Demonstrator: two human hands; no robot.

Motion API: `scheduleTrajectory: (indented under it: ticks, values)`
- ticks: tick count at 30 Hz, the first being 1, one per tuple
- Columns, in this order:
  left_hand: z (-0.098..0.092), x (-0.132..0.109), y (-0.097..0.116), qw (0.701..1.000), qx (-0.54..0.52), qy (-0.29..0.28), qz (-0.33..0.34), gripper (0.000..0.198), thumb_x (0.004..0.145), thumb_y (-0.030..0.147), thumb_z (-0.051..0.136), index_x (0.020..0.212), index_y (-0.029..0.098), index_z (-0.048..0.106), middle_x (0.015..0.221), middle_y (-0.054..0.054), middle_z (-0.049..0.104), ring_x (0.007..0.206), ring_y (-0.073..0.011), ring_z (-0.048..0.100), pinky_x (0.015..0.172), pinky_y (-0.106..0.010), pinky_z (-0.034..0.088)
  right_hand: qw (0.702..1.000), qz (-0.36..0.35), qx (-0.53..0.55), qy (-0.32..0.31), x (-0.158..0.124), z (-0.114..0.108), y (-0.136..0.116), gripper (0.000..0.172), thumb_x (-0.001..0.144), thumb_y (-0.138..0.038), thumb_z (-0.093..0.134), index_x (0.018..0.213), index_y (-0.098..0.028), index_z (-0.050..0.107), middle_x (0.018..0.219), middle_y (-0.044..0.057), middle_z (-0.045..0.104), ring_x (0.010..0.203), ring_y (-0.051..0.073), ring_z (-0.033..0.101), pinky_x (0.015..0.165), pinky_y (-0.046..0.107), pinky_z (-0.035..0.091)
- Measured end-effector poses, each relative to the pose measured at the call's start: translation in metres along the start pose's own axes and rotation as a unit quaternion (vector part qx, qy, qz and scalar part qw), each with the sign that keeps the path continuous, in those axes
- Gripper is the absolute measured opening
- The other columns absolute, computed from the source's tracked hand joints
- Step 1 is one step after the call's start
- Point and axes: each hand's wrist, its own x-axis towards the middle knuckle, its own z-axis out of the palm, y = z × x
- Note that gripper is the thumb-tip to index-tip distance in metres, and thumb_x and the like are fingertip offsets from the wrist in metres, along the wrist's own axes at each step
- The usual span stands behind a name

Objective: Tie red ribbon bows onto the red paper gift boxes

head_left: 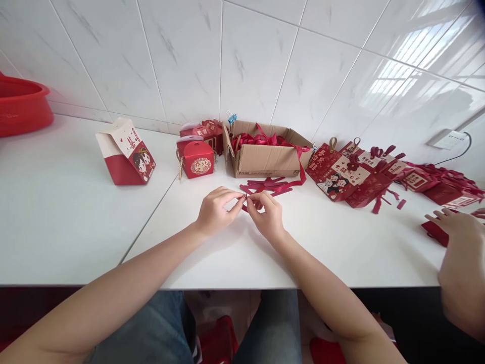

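Note:
Over the white table, both my hands meet fingertip to fingertip. My left hand [220,211] is closed in a pinch, and so is my right hand [267,215]. Between them they hold a narrow dark red strap [244,208], mostly hidden by the fingers; a tiny detail at the fingertips is too small to make out. Just beyond the hands lies a loose pile of flat dark red straps [282,191]. Behind that pile, an open cardboard box [267,161] is filled with red ribbon [261,139], one length hanging over its front right side.
A red gift box [197,159] and a white-and-red box [129,156] stand left; a red basin [22,106] is far left. Red gift bags [341,177] and boxes [435,184] crowd the right. Another person's hand [460,227] rests over a red item [435,232].

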Motion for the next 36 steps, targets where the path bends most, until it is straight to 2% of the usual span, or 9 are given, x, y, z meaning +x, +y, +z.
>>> scheduleTrajectory:
  ticks: [9, 20, 25, 32, 36]
  values:
    - [0.005, -0.003, -0.003, 0.998, 0.053, -0.027, -0.016, 0.015, 0.081, 0.020, 0.056, 0.083, 0.018, 0.071, 0.079, -0.006, 0.074, 0.072, -0.0193, 0.066, 0.069, -0.032, 0.052, 0.999, -0.012, -0.041, -0.009, -0.002, 0.005, 0.002, 0.013, 0.088, -0.023, 0.051, 0.081, -0.019, 0.061, 0.075, 0.004, 0.063, 0.057, 0.011, 0.054, 0.053, 0.025, 0.047]
    - [0.004, -0.002, 0.002, 0.995, 0.000, -0.047, -0.092, 0.012, 0.078, 0.022, 0.059, 0.076, 0.020, 0.071, 0.077, -0.003, 0.073, 0.071, -0.0183, 0.066, 0.070, -0.030, 0.050, 0.995, -0.046, -0.079, -0.031, -0.002, 0.005, 0.009, 0.015, 0.090, -0.024, 0.048, 0.083, -0.021, 0.060, 0.076, 0.003, 0.062, 0.060, 0.012, 0.055, 0.055, 0.025, 0.045]
    - [0.003, 0.000, 0.002, 0.995, 0.006, -0.049, -0.084, 0.013, 0.076, 0.020, 0.058, 0.072, 0.021, 0.070, 0.073, -0.002, 0.072, 0.067, -0.0171, 0.064, 0.070, -0.030, 0.049, 0.995, -0.053, -0.064, -0.062, 0.003, -0.001, 0.012, 0.013, 0.090, -0.023, 0.048, 0.083, -0.021, 0.059, 0.076, 0.003, 0.062, 0.061, 0.013, 0.055, 0.058, 0.026, 0.044]
    - [0.006, -0.002, 0.000, 0.997, 0.022, -0.061, -0.049, 0.014, 0.076, 0.020, 0.056, 0.069, 0.022, 0.069, 0.067, 0.000, 0.071, 0.060, -0.0145, 0.062, 0.071, -0.029, 0.048, 0.976, -0.148, -0.091, -0.132, 0.016, -0.020, 0.019, 0.011, 0.090, -0.021, 0.049, 0.085, -0.021, 0.058, 0.077, 0.001, 0.065, 0.066, 0.013, 0.058, 0.064, 0.029, 0.039]
    - [0.005, -0.003, 0.001, 0.998, 0.006, -0.051, -0.043, 0.013, 0.075, 0.020, 0.057, 0.069, 0.021, 0.069, 0.068, 0.000, 0.071, 0.060, -0.0150, 0.062, 0.070, -0.030, 0.049, 0.976, -0.148, -0.069, -0.147, 0.018, -0.025, 0.018, 0.011, 0.091, -0.021, 0.049, 0.085, -0.021, 0.058, 0.078, 0.002, 0.065, 0.067, 0.013, 0.059, 0.065, 0.030, 0.040]
